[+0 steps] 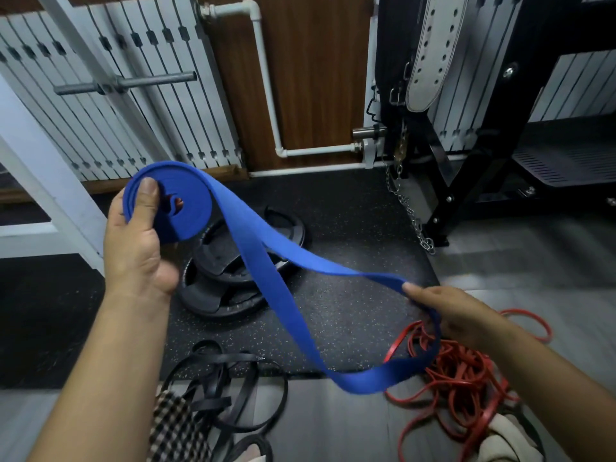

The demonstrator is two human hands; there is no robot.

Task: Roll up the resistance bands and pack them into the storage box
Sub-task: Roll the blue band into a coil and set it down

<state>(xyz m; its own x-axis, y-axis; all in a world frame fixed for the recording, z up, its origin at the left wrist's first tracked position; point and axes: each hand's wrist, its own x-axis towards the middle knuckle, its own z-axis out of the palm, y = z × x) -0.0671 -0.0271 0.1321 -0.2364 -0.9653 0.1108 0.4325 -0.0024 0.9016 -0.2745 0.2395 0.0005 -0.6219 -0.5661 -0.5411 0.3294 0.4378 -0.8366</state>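
Left hand (136,241) grips the coiled part of a blue band (266,261), thumb pressed on the flat face of the coil and fingers behind it. The coil is held in the air at the left, its flat side turned toward the camera.

Behind it stand a white radiator (100,95) and a white pipe (266,78) against a wooden wall. Below the coil, a stack of black weight plates (220,281) lies on a speckled rubber mat (350,228). Nearer the camera, a tangle of black bands (213,388) lies on the floor, beside a checked cloth (173,425).

From the coil the loose length of the blue band runs down and to the right as two flat strands, passing over the plates without touching them. One strand goes almost straight to the right hand; the other sags lower and curves back up to it.

Right hand (456,315) holds that far bend, thumb on top and fingers curled around the strip. Under it lies a heap of red bands (460,371). Farther back on the right, a chain (411,215) and a white belt (433,51) hang from a black rack (483,145).
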